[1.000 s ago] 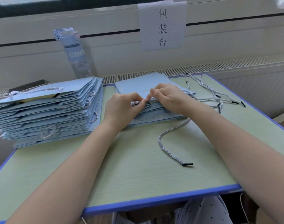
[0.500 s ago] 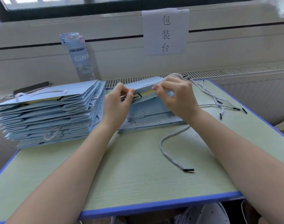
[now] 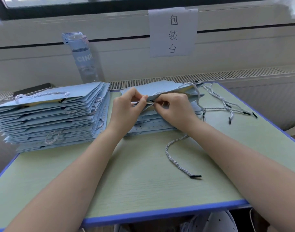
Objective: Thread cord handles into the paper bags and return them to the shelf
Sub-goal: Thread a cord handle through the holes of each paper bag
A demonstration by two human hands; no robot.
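A flat, pale blue paper bag (image 3: 162,88) lies on top of a low pile of the same bags (image 3: 150,127) at the far middle of the table (image 3: 140,185), its near edge lifted. The left hand (image 3: 126,108) pinches that folded edge between thumb and fingertips. The right hand (image 3: 176,108) pinches the stiff black tip of a twisted white cord (image 3: 174,159) against the edge. The cord seems to run under the right wrist and curls across the pale green wood-grain top to its other black tip. Left of the hands stands a tall, fanned stack of bags (image 3: 51,114) with rope handles fitted. Loose cords (image 3: 227,104) lie tangled by the blue-rimmed right edge. A clear plastic bottle (image 3: 83,57) stands behind.
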